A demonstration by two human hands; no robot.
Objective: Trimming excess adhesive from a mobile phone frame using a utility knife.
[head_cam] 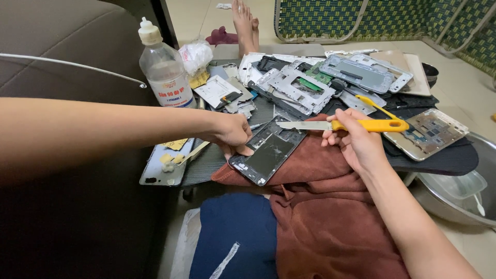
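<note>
On my lap's brown cloth (320, 217), my left hand (232, 132) pins the phone frame (268, 151) steady; my right hand (356, 142) grasps the yellow-handled knife (341, 125), blade toward it.

The left hand (231, 132) covers the near corner of the cracked phone frame (267, 153), so the fingertips underneath and what they press on can't be made out, and the right hand (355, 140) wraps the yellow knife handle (371, 125), hiding its middle. The pile of phone parts (310, 85) overlaps so thickly that the lower pieces are buried and their small components are too fine to read. Both forearms run off the picture's edges, the metal bowl (460, 199) is cut at the right, and the bare foot (243, 23) is clipped at the top.
</note>
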